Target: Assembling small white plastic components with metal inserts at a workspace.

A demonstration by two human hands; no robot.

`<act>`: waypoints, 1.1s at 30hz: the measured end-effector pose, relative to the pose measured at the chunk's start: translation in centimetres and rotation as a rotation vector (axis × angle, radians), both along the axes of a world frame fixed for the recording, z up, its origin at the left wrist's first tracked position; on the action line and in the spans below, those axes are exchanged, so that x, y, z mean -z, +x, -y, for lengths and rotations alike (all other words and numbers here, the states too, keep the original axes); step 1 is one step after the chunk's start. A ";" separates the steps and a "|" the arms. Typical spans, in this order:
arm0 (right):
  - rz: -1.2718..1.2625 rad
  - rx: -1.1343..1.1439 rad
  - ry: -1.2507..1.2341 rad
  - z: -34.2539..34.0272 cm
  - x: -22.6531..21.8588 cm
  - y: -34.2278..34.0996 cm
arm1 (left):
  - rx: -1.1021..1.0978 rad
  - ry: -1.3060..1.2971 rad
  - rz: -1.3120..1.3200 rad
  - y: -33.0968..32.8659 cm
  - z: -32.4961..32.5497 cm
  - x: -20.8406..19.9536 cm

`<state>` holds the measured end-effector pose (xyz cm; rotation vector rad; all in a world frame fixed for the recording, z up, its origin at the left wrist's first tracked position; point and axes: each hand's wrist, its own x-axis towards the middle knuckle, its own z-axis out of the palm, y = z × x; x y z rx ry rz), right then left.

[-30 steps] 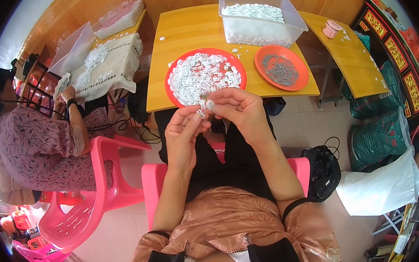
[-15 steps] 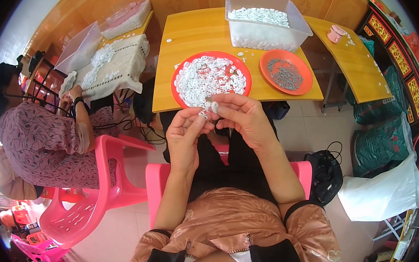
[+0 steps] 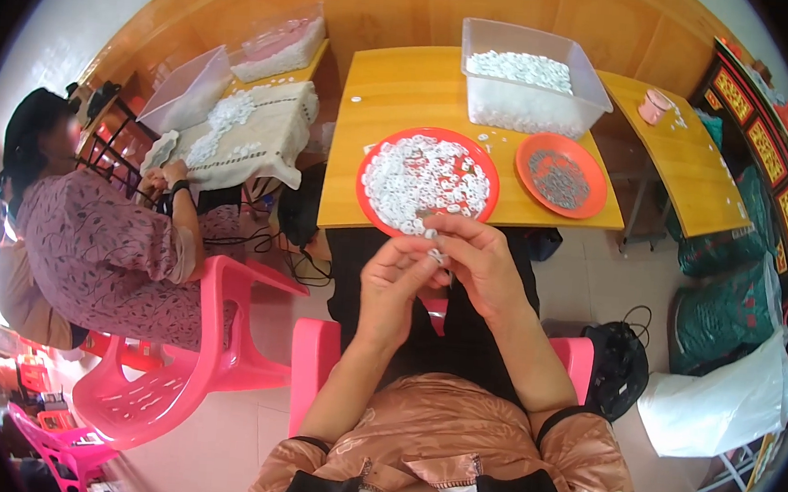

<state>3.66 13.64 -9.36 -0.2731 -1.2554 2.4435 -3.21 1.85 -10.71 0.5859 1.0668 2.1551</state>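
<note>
My left hand (image 3: 398, 279) and my right hand (image 3: 478, 264) meet in front of the table's near edge, fingertips pinched close together. Between them are small white plastic pieces (image 3: 433, 242); their exact kind is too small to tell. Just beyond my fingers, a red round tray (image 3: 361, 208) holds many loose white pieces of the same sort. To its right sits an orange-red bowl (image 3: 598, 207) with a heap of small grey metal parts (image 3: 559, 179).
A clear plastic bin (image 3: 526, 97) of white pieces stands at the table's back. A pink cup (image 3: 653, 107) is on the side table (image 3: 695, 186). At left, a person (image 3: 117, 243) sits at a cloth-covered table (image 3: 279, 117) beside a pink chair (image 3: 210, 343). Sacks (image 3: 721, 318) line the right.
The whole view has shifted, so the table and trays appear lower and further right. My hands stay together, still fingering the small white pieces, with the fingertips slightly rearranged.
</note>
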 end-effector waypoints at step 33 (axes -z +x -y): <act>-0.031 0.115 -0.072 0.6 -0.1 -0.4 | -0.266 -0.111 -0.237 -0.7 0.4 -0.9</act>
